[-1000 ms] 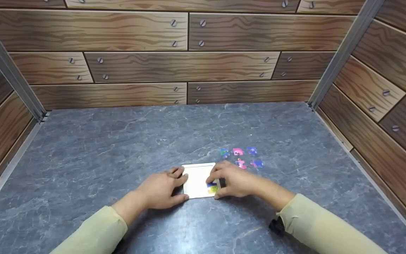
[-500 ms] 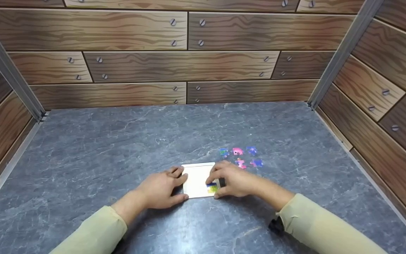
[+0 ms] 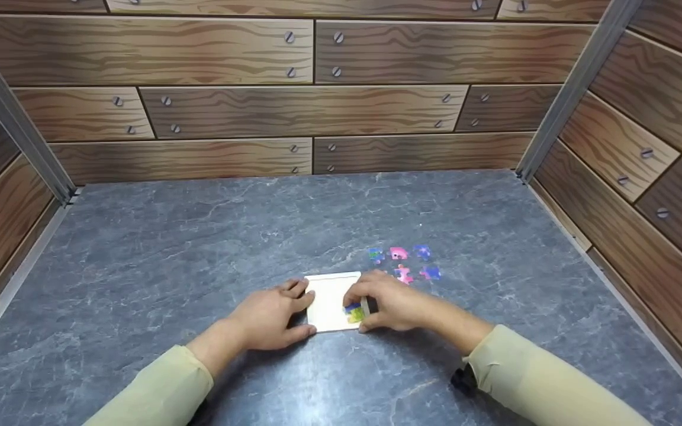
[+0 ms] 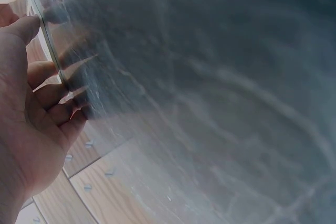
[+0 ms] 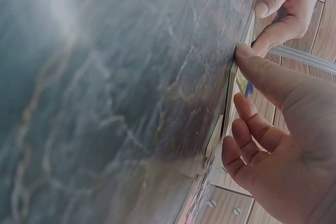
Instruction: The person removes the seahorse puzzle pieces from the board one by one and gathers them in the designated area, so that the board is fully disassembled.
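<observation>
A white puzzle tray (image 3: 328, 307) lies flat on the grey marbled table. My left hand (image 3: 270, 319) rests along its left side, thumb at the near corner and fingertips on the edge and face. In the left wrist view, that hand (image 4: 39, 108) has gently bent fingers along the thin edge. My right hand (image 3: 397, 302) pinches a blue-and-yellow puzzle piece (image 3: 355, 314) at the tray's near right corner. The right wrist view has the piece (image 5: 244, 84) between thumb and forefinger of the right hand (image 5: 294, 124); the other fingers curl beside it. Fingers partly hide the piece.
Several loose jigsaw pieces, among them a pink one (image 3: 399, 253) and a purple one (image 3: 422, 252), lie beyond the right hand. Wood-patterned walls (image 3: 228, 112) with metal corner posts enclose the table (image 3: 199, 236) at the back and sides.
The blue-and-yellow piece has shifted and turned slightly under my right fingers, which have moved a little left. My left hand and the tray have stayed in place.
</observation>
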{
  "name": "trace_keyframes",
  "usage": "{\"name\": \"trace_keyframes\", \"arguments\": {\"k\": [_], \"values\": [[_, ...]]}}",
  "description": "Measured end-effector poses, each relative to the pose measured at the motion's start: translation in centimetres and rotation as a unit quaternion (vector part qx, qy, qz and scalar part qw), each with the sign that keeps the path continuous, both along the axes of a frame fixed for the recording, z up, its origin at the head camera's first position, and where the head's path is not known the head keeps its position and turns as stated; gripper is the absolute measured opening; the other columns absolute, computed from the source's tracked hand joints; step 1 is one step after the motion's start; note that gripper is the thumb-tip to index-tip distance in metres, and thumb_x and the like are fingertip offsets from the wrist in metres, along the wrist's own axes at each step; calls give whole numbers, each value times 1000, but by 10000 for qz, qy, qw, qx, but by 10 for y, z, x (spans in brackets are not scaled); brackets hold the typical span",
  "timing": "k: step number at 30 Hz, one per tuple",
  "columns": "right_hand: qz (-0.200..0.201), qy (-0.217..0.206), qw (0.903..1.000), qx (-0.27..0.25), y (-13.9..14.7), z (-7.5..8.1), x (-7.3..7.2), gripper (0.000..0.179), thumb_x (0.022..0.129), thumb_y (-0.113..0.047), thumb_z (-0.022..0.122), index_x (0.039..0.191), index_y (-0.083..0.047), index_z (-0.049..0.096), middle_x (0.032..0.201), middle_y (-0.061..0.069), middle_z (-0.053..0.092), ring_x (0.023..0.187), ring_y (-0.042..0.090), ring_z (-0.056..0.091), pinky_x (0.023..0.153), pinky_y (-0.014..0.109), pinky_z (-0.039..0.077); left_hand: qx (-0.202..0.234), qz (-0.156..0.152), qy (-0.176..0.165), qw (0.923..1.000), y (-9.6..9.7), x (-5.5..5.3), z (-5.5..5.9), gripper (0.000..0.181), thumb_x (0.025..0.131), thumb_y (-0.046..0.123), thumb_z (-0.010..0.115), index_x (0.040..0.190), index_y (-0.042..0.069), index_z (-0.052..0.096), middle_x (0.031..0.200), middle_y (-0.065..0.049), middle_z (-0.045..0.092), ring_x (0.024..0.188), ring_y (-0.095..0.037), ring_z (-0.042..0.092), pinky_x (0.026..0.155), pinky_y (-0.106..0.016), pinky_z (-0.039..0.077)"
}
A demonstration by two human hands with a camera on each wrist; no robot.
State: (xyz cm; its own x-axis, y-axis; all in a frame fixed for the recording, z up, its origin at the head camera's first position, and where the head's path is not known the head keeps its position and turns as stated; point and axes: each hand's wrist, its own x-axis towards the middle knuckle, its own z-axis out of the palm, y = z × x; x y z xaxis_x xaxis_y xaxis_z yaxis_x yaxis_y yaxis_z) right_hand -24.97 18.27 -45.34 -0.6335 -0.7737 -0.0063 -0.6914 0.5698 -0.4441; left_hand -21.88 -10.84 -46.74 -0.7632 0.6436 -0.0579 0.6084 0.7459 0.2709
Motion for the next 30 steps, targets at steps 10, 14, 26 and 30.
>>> {"name": "trace_keyframes", "arguments": {"k": [10,14,26,30], "values": [[26,145,9999,-63,1,-1,-1,39,80,-23,93,115,-15,76,109,-1,67,109,21,59,101,45,48,-53,29,13,10000,1,-1,-1,70,105,54,60,157,8,53,164,-21,42,150,-40,43,113,-56,47],[-48,73,10000,11,1,0,-1,40,81,-24,93,116,-16,76,110,-2,67,109,20,58,101,44,48,-37,32,62,10000,1,-1,-1,70,105,53,61,157,7,53,163,-21,43,149,-40,44,113,-55,47],[37,84,9999,-122,2,3,0,35,85,-24,90,116,-14,78,109,-1,69,109,19,61,102,46,48,-82,44,45,9999,1,0,0,70,105,54,60,157,8,53,163,-20,43,149,-39,45,112,-56,47],[-6,46,9999,-115,2,6,1,39,86,-23,89,122,-13,78,112,0,71,109,18,61,100,45,49,-95,40,-3,9999,1,0,0,70,105,54,60,158,9,52,164,-20,42,149,-39,44,113,-56,47]]}}
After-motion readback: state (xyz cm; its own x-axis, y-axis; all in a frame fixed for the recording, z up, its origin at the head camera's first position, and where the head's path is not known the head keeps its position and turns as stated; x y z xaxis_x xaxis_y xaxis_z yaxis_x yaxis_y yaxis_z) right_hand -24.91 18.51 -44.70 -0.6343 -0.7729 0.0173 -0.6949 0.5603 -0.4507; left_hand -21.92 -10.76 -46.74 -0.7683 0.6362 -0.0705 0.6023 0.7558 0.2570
